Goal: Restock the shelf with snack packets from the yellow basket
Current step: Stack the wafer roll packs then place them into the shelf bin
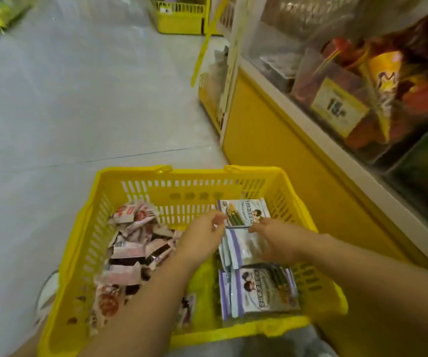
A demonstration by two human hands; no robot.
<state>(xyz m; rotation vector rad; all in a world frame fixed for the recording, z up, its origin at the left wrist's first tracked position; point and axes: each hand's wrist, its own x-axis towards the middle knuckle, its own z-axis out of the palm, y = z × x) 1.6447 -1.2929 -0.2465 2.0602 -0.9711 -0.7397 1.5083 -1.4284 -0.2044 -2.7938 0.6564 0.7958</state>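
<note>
Grey floor [79,99] — yellow basket [135,173], snack packet [244,212] (shelf [272,140] beside).

Grey floor [79,99], far yellow crate [179,18]

Basket [130,173]: plain yellow, slotted walls. Left-side packets [135,243]: white, red and dark brown mix. Right-side packets [262,289]: white with purple bands. Upright packet [244,212] at far right corner: same, plus green-yellow picture. Shelf base [272,140]: yellow panel, white trim. Price tag [336,106]: yellow, black digits. Floor [79,99]: pale grey.
</note>
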